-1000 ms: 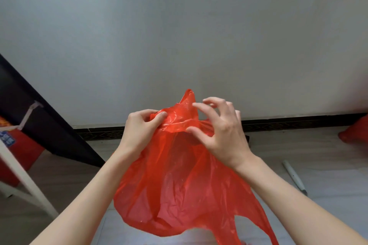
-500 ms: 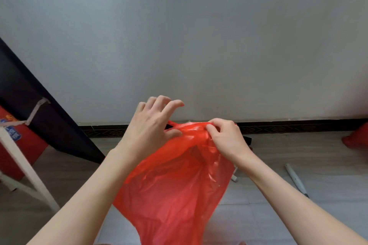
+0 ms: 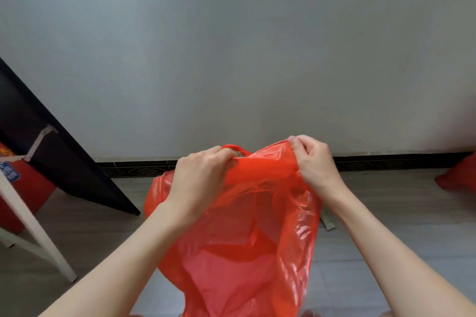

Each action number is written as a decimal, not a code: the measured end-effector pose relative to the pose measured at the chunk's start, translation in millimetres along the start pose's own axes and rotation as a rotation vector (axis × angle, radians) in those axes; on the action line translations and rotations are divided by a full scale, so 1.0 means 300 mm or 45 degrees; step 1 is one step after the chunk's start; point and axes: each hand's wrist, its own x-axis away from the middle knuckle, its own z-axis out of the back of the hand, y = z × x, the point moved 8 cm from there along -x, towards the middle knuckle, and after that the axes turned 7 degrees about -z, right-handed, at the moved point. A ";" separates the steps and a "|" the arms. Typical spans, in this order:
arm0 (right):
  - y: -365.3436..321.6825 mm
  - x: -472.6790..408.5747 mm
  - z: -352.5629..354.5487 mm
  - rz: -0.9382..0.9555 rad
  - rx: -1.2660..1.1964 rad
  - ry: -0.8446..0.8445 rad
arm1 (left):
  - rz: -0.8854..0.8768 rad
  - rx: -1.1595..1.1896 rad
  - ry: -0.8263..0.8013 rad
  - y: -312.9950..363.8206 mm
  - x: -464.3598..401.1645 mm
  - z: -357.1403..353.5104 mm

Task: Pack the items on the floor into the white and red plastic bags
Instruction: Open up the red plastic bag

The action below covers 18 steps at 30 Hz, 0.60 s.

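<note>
Head view showed left hand (image 3: 199, 183) and right hand (image 3: 313, 162) each gripping the red plastic bag (image 3: 247, 247) rim, held above the floor (image 3: 386, 213), apparently stretching its mouth wide for packing

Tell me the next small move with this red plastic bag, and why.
Probably pull the two hands apart to open the mouth. The left hand and right hand each grip the top edge of the thin red plastic bag, which hangs limp with its rim bunched between them, so nothing could go in yet.
</note>
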 end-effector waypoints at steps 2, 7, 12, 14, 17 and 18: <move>0.035 -0.016 0.029 -0.039 0.025 0.002 | 0.105 0.118 0.046 -0.015 -0.011 0.013; -0.028 0.037 0.042 0.125 0.191 0.069 | 0.220 0.343 0.013 -0.041 -0.007 -0.021; -0.147 0.139 -0.112 0.328 0.270 -0.339 | 0.291 0.528 0.028 -0.056 -0.006 -0.038; -0.134 0.143 -0.126 0.316 0.317 -0.315 | 0.283 0.587 0.033 -0.043 -0.007 -0.033; -0.124 0.132 -0.126 0.270 0.283 -0.275 | 0.207 0.560 0.006 -0.018 0.001 -0.033; -0.121 0.123 -0.123 0.245 0.268 -0.252 | 0.152 0.481 0.000 -0.013 0.001 -0.030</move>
